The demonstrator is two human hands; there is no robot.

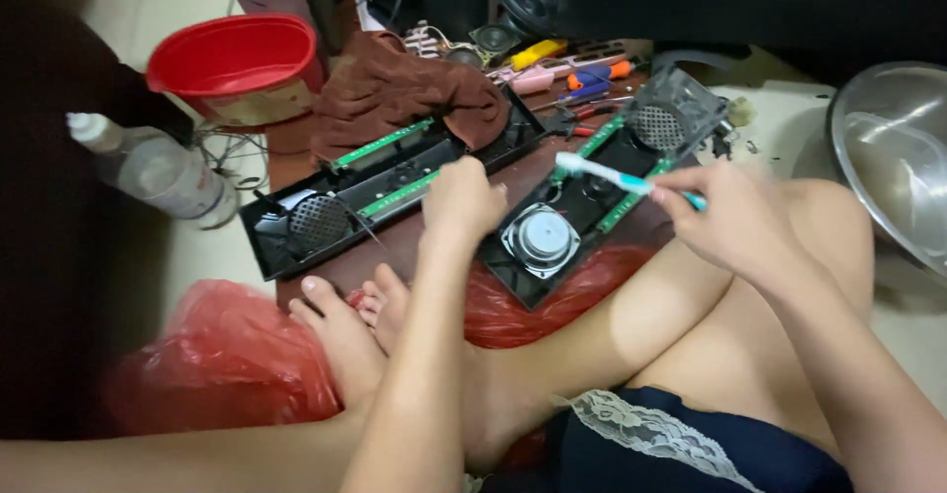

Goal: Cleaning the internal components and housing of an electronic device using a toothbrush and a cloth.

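- The right hand (735, 219) is clenched around the handle of a toothbrush (617, 179), bristle end held over the opened speaker housing (592, 207).
- The left hand (462, 197) rests curled on that housing's near-left edge; it seems to press rather than grip, though its fingers are hidden.
- A second black housing (370, 187) lies left of it, a brown cloth (395, 89) draped over its far edge.
- A red basin (237, 64) stands farther left.

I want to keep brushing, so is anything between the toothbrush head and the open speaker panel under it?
Nothing visible: the white-and-teal toothbrush in the right hand hangs just above the black opened speaker panel.
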